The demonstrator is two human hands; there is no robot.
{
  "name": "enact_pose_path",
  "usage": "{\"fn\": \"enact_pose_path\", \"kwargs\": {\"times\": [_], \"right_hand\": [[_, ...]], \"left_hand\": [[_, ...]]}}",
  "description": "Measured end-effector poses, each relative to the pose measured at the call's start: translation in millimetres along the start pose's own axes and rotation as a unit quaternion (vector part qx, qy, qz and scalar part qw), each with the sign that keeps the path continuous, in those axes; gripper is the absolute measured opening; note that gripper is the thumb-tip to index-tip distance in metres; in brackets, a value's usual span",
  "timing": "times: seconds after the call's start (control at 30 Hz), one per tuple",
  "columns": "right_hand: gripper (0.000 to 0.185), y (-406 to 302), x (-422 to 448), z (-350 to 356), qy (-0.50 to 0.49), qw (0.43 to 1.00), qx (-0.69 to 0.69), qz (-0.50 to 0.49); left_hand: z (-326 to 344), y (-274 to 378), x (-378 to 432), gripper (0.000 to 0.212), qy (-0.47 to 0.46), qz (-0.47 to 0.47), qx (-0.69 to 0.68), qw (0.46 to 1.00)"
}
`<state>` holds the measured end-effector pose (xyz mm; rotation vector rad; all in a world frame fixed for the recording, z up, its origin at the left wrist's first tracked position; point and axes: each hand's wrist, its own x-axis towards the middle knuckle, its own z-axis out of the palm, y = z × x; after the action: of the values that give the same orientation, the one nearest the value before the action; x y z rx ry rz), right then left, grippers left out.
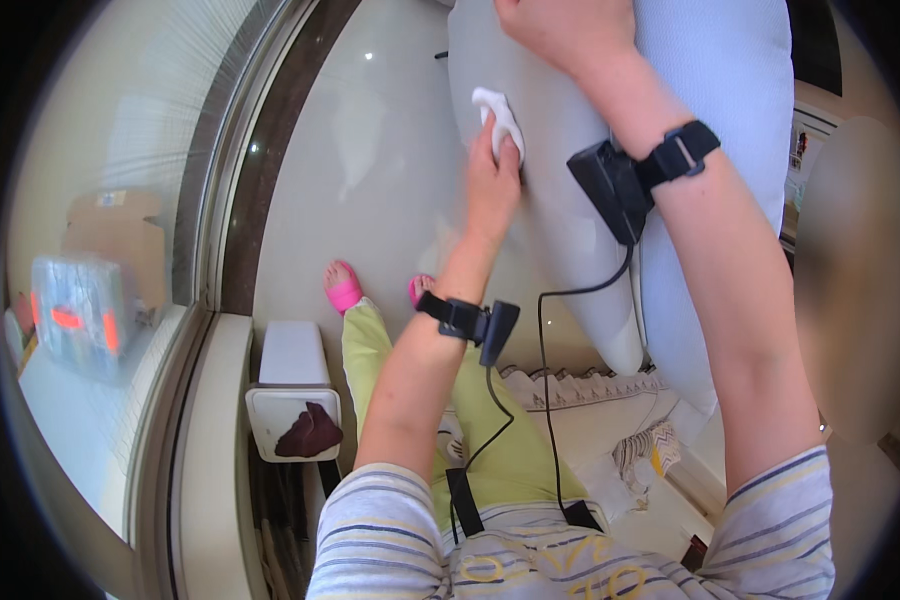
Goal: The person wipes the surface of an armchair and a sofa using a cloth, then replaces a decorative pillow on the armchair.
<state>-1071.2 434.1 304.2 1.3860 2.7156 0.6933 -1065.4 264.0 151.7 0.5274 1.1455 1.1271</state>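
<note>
My left hand (pixel 497 176) grips a crumpled white cloth (pixel 504 127). The cloth rests against the smooth, pale side (pixel 562 195) of a large piece of upholstered furniture, apparently a sofa. Higher up, at the top edge of the view, my right hand (pixel 570 30) is over the same furniture. Its fingers are cut off by the frame, so what they touch or hold cannot be seen. A textured light-coloured cushion (pixel 709 67) lies beyond my right wrist. Each forearm carries a black strap with a small black device, and a cable runs from each.
Sliding-door glass and its frame (pixel 208 225) curve along the left. A white bin (pixel 292 352) with a dark maroon cloth (pixel 311 433) stands by it. Behind the glass are a cardboard box (pixel 116 232) and a clear plastic container (pixel 82 315). A lace-edged cover (pixel 585 390) lies behind my legs.
</note>
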Motion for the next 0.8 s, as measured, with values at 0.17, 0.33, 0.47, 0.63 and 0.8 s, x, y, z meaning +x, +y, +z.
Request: {"fn": "enact_pose_path", "kwargs": {"times": [0.17,0.33,0.47,0.63,0.8], "right_hand": [[0.023,15,-11,1,0.011,1.0,-0.002,0.001],[0.023,16,-18,2,-0.04,0.993,0.09,-0.059],[0.047,-32,-113,-46,-0.097,0.983,0.154,-0.021],[0.055,-16,-284,-130,-0.092,0.909,0.402,0.05],[0.06,3,-447,-169,-0.124,0.847,0.439,0.272]], "left_hand": [[49,-16,-108,0.045,0.065,0.054,-0.042,0.996],[54,-61,-116,0.044,0.083,0.013,-0.005,0.996],[46,-91,-140,0.046,0.113,-0.012,-0.043,0.993],[48,-24,-193,0.051,0.064,0.083,0.019,0.994],[50,-21,-200,0.041,0.006,0.003,0.155,0.988]]}}
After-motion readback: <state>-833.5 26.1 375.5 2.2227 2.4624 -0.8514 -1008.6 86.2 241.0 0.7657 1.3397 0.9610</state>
